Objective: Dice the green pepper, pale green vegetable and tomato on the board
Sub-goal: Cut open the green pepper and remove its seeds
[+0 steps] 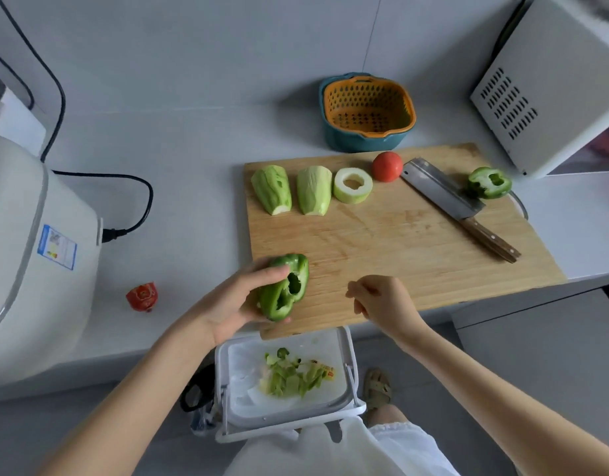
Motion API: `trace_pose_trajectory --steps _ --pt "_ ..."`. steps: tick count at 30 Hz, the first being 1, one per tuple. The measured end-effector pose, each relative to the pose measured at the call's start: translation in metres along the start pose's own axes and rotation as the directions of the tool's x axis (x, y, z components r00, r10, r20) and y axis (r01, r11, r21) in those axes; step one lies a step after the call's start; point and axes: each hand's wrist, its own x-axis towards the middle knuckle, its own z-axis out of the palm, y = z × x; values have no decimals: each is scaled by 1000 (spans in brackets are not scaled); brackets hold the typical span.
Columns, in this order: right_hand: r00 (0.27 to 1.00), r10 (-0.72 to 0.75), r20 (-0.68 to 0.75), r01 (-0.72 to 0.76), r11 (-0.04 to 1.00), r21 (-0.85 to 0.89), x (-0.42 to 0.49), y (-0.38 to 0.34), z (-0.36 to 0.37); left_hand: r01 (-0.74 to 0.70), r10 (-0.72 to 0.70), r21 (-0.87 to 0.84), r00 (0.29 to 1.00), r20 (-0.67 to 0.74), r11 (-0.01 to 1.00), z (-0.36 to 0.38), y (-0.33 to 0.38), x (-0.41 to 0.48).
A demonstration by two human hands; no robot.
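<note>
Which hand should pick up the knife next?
Probably the right hand: it holds nothing and is nearer the knife on the board. The left hand grips the green pepper.

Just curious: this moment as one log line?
left hand: holds green pepper; right hand: empty; knife: on board; dicing: not started

Matt wooden board (382, 242), glossy green pepper (285, 286), steel-bladed, wood-handled cleaver (443, 197).

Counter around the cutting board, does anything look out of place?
One thing: a red piece, apparently tomato, lies on the counter left of the cutting board, apart from the other vegetables. The board's near left corner also overhangs the counter edge, above the scrap bin.
</note>
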Motion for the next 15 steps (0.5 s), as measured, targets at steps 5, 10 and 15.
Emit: trace_pose_trajectory --steps 5,10,15 --pt "983 127 -129 -114 988 100 31 34 -77 -120 155 396 986 -57 911 64 20 54" --pt "973 109 -201 -129 988 -89 68 71 -145 -289 406 786 913 53 546 128 11 135" --pt "913 36 -407 -177 933 -314 123 120 -214 -292 574 947 802 165 136 172 0 220"
